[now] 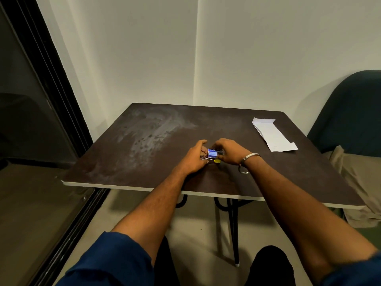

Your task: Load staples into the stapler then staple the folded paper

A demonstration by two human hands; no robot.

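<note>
Both hands meet over the middle of the dark brown table [144, 153]. Between them is a small blue and white staple box [212, 153]; my right hand [232, 152] closes its fingers on the box from the right. My left hand [194, 156] grips from the left, over a thin dark and silver object that I cannot make out clearly. A small yellow piece [216, 161], perhaps part of the stapler, peeks out under the box. The folded white paper [272, 134] lies flat at the table's far right, away from both hands.
The table stands in a room corner, with pale smears on its left half. A dark glass sliding door [31, 120] runs along the left. A dark green chair [350, 112] with a beige cloth [358, 182] stands at the right.
</note>
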